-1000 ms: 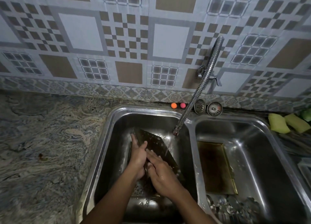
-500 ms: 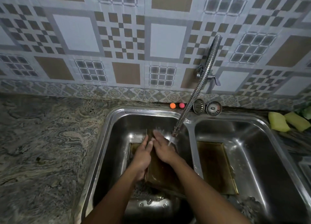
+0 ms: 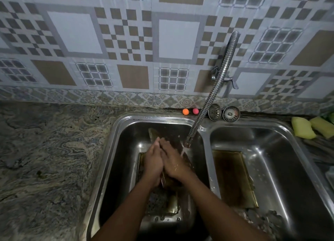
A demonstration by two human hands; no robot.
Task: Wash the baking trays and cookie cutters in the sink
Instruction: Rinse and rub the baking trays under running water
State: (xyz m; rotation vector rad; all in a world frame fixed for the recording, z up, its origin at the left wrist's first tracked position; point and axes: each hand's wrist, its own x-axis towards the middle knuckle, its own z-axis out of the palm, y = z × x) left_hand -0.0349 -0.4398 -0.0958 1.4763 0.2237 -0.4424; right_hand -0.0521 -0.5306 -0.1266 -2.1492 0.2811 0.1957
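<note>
Baking tray point(image 3: 177, 144) tipped up again beneath the tap point(image 3: 188, 143), frame centre; left hand point(image 3: 153, 162) and right hand point(image 3: 172, 162), fingers straight and together, rub it: rinsing continues.

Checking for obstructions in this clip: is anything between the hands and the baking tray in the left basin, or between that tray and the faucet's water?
Nothing visible. The left hand and right hand both lie directly on the tilted baking tray, and water from the flexible faucet lands on it beside the right hand.
</note>
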